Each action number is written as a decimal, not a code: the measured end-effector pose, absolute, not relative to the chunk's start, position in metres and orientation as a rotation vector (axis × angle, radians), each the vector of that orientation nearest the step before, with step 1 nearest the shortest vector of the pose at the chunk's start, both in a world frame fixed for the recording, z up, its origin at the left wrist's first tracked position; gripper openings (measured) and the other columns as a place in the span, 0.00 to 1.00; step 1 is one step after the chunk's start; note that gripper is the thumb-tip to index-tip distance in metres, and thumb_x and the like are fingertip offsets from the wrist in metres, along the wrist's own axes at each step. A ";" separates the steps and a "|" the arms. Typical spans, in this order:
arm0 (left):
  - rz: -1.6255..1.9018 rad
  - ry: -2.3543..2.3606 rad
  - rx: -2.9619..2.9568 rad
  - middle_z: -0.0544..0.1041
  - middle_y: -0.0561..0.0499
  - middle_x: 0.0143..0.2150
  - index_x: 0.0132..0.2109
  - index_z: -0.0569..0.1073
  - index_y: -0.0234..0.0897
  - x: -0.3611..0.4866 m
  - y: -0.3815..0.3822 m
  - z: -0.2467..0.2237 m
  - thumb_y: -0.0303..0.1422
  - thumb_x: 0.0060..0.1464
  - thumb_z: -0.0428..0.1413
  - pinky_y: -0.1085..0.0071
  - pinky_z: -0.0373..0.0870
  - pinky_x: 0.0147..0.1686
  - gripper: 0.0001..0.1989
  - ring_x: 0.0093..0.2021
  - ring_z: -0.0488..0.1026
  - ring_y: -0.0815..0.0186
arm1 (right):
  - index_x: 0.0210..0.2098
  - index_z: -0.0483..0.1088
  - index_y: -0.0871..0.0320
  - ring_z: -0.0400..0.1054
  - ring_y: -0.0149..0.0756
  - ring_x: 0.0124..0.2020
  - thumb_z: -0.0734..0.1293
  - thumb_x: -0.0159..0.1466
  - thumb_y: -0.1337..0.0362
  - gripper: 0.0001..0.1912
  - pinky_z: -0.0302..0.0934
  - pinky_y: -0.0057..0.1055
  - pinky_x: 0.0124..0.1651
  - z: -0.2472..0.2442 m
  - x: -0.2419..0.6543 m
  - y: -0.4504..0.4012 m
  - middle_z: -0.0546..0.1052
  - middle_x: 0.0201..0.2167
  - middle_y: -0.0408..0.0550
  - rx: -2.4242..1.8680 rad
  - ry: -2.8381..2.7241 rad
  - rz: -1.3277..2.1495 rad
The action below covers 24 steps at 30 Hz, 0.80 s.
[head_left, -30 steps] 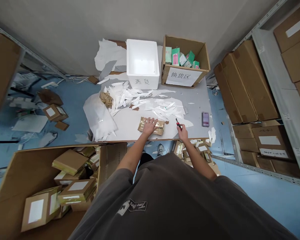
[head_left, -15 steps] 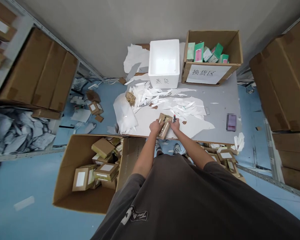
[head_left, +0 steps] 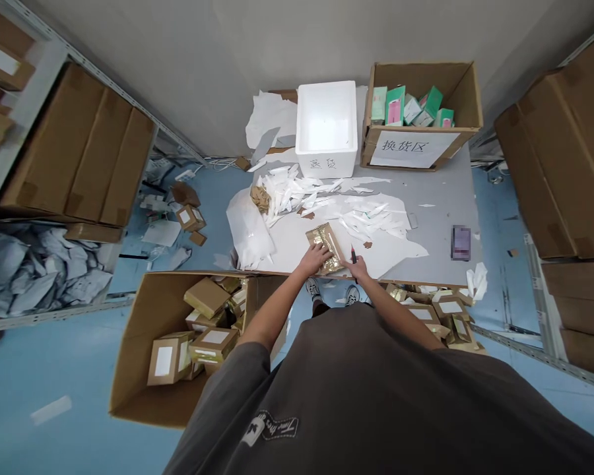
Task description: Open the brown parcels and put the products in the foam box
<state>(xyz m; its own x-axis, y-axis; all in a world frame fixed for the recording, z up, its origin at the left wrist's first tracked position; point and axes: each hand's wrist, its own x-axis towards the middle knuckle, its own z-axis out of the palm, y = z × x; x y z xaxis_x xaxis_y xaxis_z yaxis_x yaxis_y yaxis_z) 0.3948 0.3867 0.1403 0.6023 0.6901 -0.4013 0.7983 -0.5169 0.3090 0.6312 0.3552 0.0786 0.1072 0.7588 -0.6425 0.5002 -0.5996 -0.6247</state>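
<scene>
A small brown cardboard parcel [head_left: 333, 239] with shiny clear tape lies slanted near the front edge of the table. My left hand [head_left: 315, 258] rests on its near left part, fingers spread over the top. Close to the parcel's right near corner, my right hand [head_left: 358, 266] is closed around a slim black-and-red tool [head_left: 353, 253] that points away from me; its exact kind is too small to make out. Torn white paper strips [head_left: 371, 221] lie just beyond the parcel on a large white sheet [head_left: 292, 241].
Behind stand a white foam box [head_left: 325, 165] and a carton [head_left: 420, 148] holding green boxes. A phone [head_left: 461, 243] lies at right. A large open carton [head_left: 129, 369] of parcels is below left; more parcels [head_left: 448, 307] sit below right. Shelves [head_left: 49, 79] flank both sides.
My left hand has shifted from the parcel's side onto its top, and the parcel is turned and lies on the table. My right hand with the tool has moved slightly right and nearer me.
</scene>
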 end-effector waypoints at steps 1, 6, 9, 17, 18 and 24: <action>-0.309 1.202 2.364 0.72 0.40 0.71 0.70 0.74 0.45 0.398 0.389 0.139 0.24 0.58 0.63 0.50 0.57 0.73 0.34 0.75 0.61 0.44 | 0.53 0.66 0.55 0.78 0.47 0.46 0.76 0.61 0.44 0.31 0.72 0.33 0.44 0.076 0.631 0.353 0.82 0.48 0.54 -2.181 -1.194 1.470; -0.242 1.542 2.216 0.72 0.33 0.68 0.64 0.77 0.38 0.429 0.382 0.133 0.34 0.59 0.68 0.48 0.62 0.70 0.27 0.71 0.64 0.40 | 0.54 0.65 0.54 0.77 0.49 0.51 0.79 0.57 0.43 0.35 0.70 0.32 0.47 0.073 0.620 0.415 0.82 0.50 0.55 -2.201 -1.117 1.291; -0.163 1.702 2.083 0.61 0.33 0.79 0.66 0.72 0.37 0.450 0.375 0.127 0.35 0.62 0.67 0.48 0.62 0.72 0.28 0.79 0.55 0.40 | 0.51 0.66 0.53 0.77 0.47 0.48 0.80 0.57 0.44 0.33 0.69 0.32 0.47 0.079 0.622 0.461 0.82 0.46 0.51 -2.148 -1.284 1.313; -0.142 1.797 1.905 0.53 0.33 0.83 0.59 0.74 0.38 0.468 0.388 0.121 0.32 0.54 0.73 0.45 0.65 0.72 0.28 0.83 0.50 0.40 | 0.40 0.70 0.54 0.71 0.34 0.21 0.66 0.75 0.39 0.24 0.66 0.27 0.28 0.102 0.692 0.439 0.77 0.24 0.42 -1.608 -1.657 1.910; -0.143 1.802 1.906 0.54 0.34 0.83 0.58 0.75 0.39 0.468 0.388 0.121 0.33 0.53 0.74 0.45 0.66 0.71 0.27 0.82 0.51 0.39 | 0.40 0.70 0.55 0.71 0.34 0.21 0.67 0.75 0.39 0.24 0.66 0.28 0.28 0.104 0.700 0.436 0.77 0.24 0.43 -1.591 -1.742 1.965; -0.190 1.798 1.898 0.53 0.35 0.83 0.57 0.78 0.41 0.467 0.389 0.121 0.35 0.51 0.77 0.42 0.68 0.70 0.28 0.82 0.51 0.36 | 0.49 0.75 0.56 0.75 0.37 0.24 0.61 0.79 0.43 0.24 0.67 0.31 0.36 0.116 0.699 0.455 0.83 0.32 0.48 -1.653 -2.487 1.699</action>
